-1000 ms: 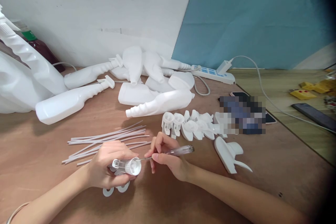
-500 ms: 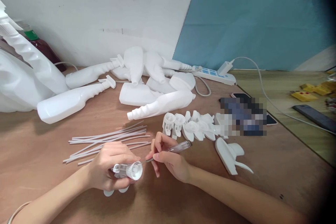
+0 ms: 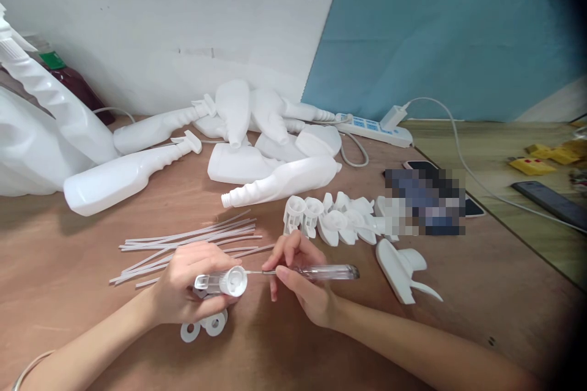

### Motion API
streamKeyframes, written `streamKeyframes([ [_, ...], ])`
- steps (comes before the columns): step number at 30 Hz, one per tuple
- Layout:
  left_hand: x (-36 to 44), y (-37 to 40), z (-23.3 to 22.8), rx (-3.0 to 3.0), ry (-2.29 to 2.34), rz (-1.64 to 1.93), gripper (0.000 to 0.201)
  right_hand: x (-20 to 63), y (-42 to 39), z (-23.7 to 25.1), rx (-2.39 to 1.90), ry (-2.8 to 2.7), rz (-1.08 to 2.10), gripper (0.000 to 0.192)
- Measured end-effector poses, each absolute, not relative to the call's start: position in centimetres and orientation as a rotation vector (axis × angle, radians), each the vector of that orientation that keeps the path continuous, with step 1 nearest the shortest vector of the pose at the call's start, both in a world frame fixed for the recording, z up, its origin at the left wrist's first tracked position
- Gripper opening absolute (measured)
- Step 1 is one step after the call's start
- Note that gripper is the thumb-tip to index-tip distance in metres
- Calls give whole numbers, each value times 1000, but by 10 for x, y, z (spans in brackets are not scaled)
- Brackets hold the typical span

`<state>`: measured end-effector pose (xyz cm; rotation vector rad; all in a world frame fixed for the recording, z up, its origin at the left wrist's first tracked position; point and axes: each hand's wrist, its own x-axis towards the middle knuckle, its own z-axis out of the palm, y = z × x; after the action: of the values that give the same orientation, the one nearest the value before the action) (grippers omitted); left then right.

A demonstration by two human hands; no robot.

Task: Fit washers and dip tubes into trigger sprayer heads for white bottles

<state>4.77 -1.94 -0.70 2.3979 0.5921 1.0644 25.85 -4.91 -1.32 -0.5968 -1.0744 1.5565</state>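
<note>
1. Nearest: brown tabletop (image 3: pixel 284 354) runs off the bottom of frame; both forearms come in over it from the lower corners.
2. White rings (image 3: pixel 184 332) lie flat just below the left hand, partly under it.
3. Left hand (image 3: pixel 190 281): thumb and fingers wrapped around a white sprayer head (image 3: pixel 224 285), round open collar facing the camera. It's held over the table, left of frame centre.
4. Right hand (image 3: pixel 309 296): pinching a thin tool (image 3: pixel 328 272) with a clear handle, roughly level. Shaft reaches the collar's right rim; can't tell if the tip is inside or only touching.
5. Gap between hands is small, bridged by the shaft. Tabletop shows below both hands.
6. Thin white tubes (image 3: pixel 206 234) fan out behind the left hand; right ends come close to the right fingers.
7. Sprayer-head cluster (image 3: pixel 337 220) sits just beyond the right hand, tight there. Lone trigger head (image 3: pixel 396 272) lies farther right, apart from the forearm.
8. Table's right edge slants away past the phones (image 3: pixel 476 206), partly hidden by pixelation.
9. Farther: bottle pile (image 3: pixel 288 180), capped bottles to the left, strip of tabletop between tubes and pile.
10. Back: power strip (image 3: pixel 373 131) near the far edge, wall behind.
</note>
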Motion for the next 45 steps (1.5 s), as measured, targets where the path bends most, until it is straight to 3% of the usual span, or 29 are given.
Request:
streamKeyframes([
  [5, 46, -19, -3, 2432, 808, 1148, 30, 259, -53, -17, -647, -1110, 1443, 10],
  [12, 45, -17, -3, 2558, 897, 1191, 36, 254, -50, -9, -648, -1142, 1895, 26],
  [18, 43, -16, -3, 2594, 980, 1177, 31, 249, -51, 2, -779, -1081, 1942, 23],
  [25, 45, -14, -2, 2668, 1068, 1222, 25, 245, -48, -3, -589, -751, 2268, 37],
  [34, 45, -23, 0, 3219, 888, 1223, 27, 246, -39, -6, -509, -432, 2381, 31],
  [45, 49, -27, 1, 3360, 768, 1259, 20, 245, -39, -8, -501, -399, 2374, 25],
])
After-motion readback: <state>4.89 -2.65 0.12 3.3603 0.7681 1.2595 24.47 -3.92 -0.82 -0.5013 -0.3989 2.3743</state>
